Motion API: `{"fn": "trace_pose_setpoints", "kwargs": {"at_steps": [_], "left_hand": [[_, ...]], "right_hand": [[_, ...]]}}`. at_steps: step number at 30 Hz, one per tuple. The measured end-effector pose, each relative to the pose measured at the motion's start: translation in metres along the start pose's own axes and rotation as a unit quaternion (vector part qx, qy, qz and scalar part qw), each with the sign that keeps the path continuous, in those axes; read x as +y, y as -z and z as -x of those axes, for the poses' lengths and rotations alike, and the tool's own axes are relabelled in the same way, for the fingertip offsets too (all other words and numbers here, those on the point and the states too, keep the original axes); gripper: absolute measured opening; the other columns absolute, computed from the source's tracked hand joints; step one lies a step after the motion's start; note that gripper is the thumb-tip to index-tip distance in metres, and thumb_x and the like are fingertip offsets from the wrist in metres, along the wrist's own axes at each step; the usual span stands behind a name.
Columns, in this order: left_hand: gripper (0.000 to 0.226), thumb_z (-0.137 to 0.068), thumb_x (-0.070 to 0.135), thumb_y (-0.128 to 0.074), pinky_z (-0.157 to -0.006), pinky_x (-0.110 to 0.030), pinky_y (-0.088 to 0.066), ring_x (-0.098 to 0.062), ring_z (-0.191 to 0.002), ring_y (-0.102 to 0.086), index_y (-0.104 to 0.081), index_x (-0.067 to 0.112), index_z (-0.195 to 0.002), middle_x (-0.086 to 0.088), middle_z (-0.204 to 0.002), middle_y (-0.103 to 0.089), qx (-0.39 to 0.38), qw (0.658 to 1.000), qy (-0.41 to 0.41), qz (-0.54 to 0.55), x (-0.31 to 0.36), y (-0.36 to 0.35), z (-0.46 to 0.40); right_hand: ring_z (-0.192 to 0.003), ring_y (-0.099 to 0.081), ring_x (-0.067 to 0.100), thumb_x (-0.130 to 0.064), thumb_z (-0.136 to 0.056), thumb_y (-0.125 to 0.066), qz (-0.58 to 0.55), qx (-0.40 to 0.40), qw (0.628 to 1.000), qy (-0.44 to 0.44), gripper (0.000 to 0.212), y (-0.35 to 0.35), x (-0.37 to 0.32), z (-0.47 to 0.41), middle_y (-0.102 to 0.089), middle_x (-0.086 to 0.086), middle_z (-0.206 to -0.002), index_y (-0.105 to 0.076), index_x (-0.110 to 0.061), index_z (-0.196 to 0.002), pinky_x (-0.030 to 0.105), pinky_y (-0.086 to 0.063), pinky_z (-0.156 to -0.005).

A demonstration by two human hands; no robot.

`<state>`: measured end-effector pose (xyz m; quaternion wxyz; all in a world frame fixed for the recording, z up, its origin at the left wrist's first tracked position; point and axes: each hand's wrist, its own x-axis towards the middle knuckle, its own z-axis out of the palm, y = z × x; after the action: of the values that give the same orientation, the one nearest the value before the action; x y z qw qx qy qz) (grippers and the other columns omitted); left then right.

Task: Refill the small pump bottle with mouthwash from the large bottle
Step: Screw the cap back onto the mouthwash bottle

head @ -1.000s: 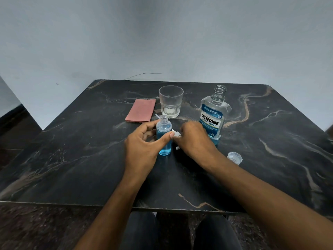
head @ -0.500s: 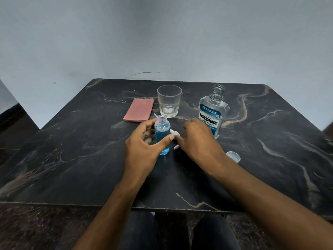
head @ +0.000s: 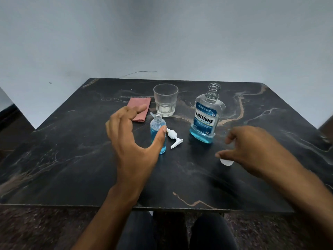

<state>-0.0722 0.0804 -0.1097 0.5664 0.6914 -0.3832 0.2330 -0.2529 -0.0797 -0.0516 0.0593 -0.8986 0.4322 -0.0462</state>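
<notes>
Bottle (head: pixel 158 134) stood mid-surface, pump (head: pixel 173 137) lying at its 3 o'clock; my left hand (head: pixel 131 141) spread wide, right (head: pixel 252 147) loose over cap (head: pixel 226 162). Seating the pump straight seemed wise.

Prob. home: dark marble-look table (head: pixel 252 177), bare grey wall (head: pixel 162 33), drinking glass (head: pixel 165 100), mouthwash bottle (head: pixel 205 120).

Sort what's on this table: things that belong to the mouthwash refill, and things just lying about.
Belongs to the refill:
small pump bottle
pump head, lying beside it
large bottle, uncapped
cap under the right hand

Just lying about:
glass
pink cloth
</notes>
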Motion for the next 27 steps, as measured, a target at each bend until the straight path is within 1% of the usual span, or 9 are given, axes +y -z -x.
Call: {"fn": "trace_pose_setpoints", "kwargs": {"at_steps": [2, 6, 10, 14, 17, 20, 22, 25, 27], "left_hand": [[0.036, -0.087, 0.022, -0.081, -0.098, -0.028, -0.048, -0.018, -0.115, -0.054, -0.067, 0.013, -0.119, -0.003, -0.122, -0.059, 0.004, 0.999, -0.042, 0.018, 0.012, -0.003, -0.003], [0.024, -0.089, 0.008, -0.079, -0.09, -0.026, -0.053, -0.018, -0.102, -0.063, -0.071, 0.006, -0.112, -0.004, -0.115, -0.064, -0.055, 0.992, -0.047, 0.104, 0.036, -0.017, -0.008], [0.048, -0.086, 0.017, -0.082, -0.098, -0.027, -0.054, -0.012, -0.115, -0.062, -0.064, 0.017, -0.131, 0.007, -0.126, -0.061, -0.138, 0.979, 0.034, 0.145, 0.052, -0.041, -0.01], [0.082, -0.081, 0.031, -0.087, -0.108, -0.011, -0.041, 0.001, -0.134, -0.047, -0.044, 0.031, -0.151, 0.015, -0.145, -0.046, -0.206, 0.96, 0.12, 0.144, 0.055, -0.068, -0.009], [0.098, -0.079, 0.038, -0.088, -0.106, 0.0, -0.031, -0.004, -0.144, -0.038, -0.031, 0.03, -0.158, 0.009, -0.158, -0.037, -0.225, 0.956, 0.146, 0.117, 0.053, -0.087, -0.008], [0.112, -0.077, 0.044, -0.089, -0.122, -0.025, -0.031, -0.01, -0.152, -0.029, -0.019, 0.027, -0.163, 0.004, -0.166, -0.028, -0.239, 0.95, 0.175, 0.104, 0.051, -0.1, -0.009], [0.119, -0.074, 0.048, -0.089, -0.124, -0.035, -0.031, -0.013, -0.154, -0.027, -0.014, 0.027, -0.164, 0.003, -0.168, -0.026, -0.244, 0.946, 0.19, 0.1, 0.049, -0.106, -0.011], [0.124, -0.071, 0.052, -0.09, -0.124, -0.034, -0.031, -0.013, -0.153, -0.029, -0.012, 0.026, -0.164, 0.003, -0.168, -0.027, -0.237, 0.946, 0.199, 0.099, 0.047, -0.115, -0.013], [0.125, -0.069, 0.054, -0.09, -0.121, -0.03, -0.033, -0.013, -0.151, -0.031, -0.013, 0.025, -0.164, 0.003, -0.167, -0.029, -0.233, 0.946, 0.202, 0.1, 0.048, -0.119, -0.014]], "right_hand": [[-0.089, -0.058, 0.022, -0.066, -0.062, -0.081, 0.038, -0.037, 0.998, -0.023, 0.057, 0.003, 0.011, 0.003, -0.059, 0.001, -0.103, -0.063, -0.025, -0.098, 0.039, -0.053, -0.078], [-0.095, -0.062, 0.023, -0.063, -0.057, -0.085, 0.026, -0.13, 0.99, -0.051, 0.078, 0.002, 0.019, -0.003, -0.064, 0.007, -0.111, -0.066, -0.012, -0.113, 0.039, -0.053, -0.085], [-0.09, -0.063, 0.019, -0.055, -0.059, -0.088, -0.03, -0.14, 0.989, -0.047, 0.065, -0.008, 0.024, -0.006, -0.07, 0.002, -0.101, -0.069, -0.014, -0.106, 0.036, -0.054, -0.082], [-0.086, -0.061, 0.015, -0.049, -0.059, -0.09, -0.093, -0.108, 0.989, -0.041, 0.053, -0.022, 0.03, -0.012, -0.063, -0.008, -0.089, -0.064, -0.023, -0.098, 0.028, -0.045, -0.066], [-0.078, -0.061, 0.01, -0.044, -0.06, -0.09, -0.142, -0.076, 0.986, -0.039, 0.043, -0.033, 0.035, -0.014, -0.063, -0.009, -0.084, -0.062, -0.027, -0.089, 0.024, -0.04, -0.058], [-0.063, -0.063, 0.009, -0.036, -0.064, -0.089, -0.218, -0.019, 0.975, -0.046, 0.031, -0.032, 0.038, -0.016, -0.069, -0.004, -0.075, -0.068, -0.022, -0.083, 0.028, -0.05, -0.06], [-0.067, -0.069, 0.014, -0.028, -0.069, -0.088, -0.259, 0.027, 0.965, -0.039, 0.027, -0.021, 0.039, -0.021, -0.073, -0.002, -0.077, -0.074, -0.018, -0.089, 0.036, -0.058, -0.07], [-0.071, -0.074, 0.014, -0.016, -0.076, -0.085, -0.329, 0.081, 0.941, 0.005, 0.035, 0.005, 0.041, -0.03, -0.077, -0.001, -0.081, -0.074, -0.016, -0.109, 0.039, -0.06, -0.076], [-0.069, -0.071, 0.002, -0.016, -0.08, -0.081, -0.311, 0.116, 0.942, 0.042, 0.046, 0.026, 0.041, -0.036, -0.077, -0.003, -0.078, -0.069, -0.021, -0.123, 0.027, -0.056, -0.075]]}}
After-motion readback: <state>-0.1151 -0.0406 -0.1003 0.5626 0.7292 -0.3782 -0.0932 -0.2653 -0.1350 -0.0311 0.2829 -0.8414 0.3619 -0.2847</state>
